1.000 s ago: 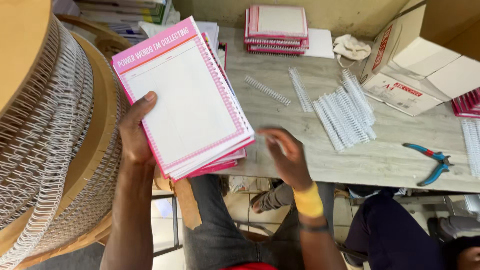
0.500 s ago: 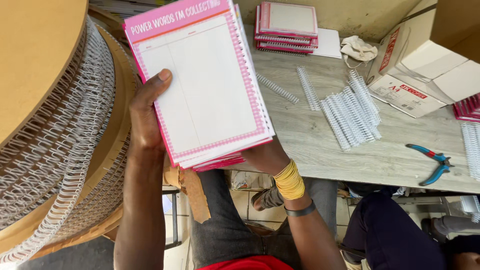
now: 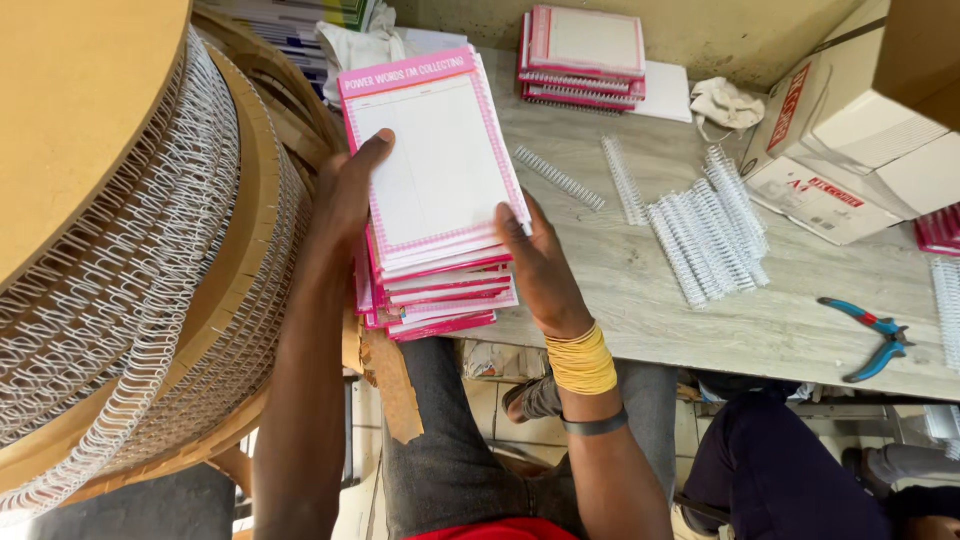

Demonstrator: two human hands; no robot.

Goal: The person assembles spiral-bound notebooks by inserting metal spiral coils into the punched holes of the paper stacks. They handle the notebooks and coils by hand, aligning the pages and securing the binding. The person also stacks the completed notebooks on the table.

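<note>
Pink-bordered pad stack (image 3: 435,190), long axis pointing away, slightly tilted, left hand (image 3: 345,195) and right hand (image 3: 540,265) fingers gripping its sides.

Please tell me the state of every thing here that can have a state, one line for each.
Left hand: grips the pink pad stack's left edge.
Right hand: grips its right edge.
Pink pad stack: fanned, unbound, on the table edge.
Bound pads: piled flat.
Pliers: lying flat.
Cardboard box: open.

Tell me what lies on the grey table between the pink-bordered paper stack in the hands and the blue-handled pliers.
In the head view, white wire binding combs lie between the paper stack and the pliers; otherwise bare table.
</note>
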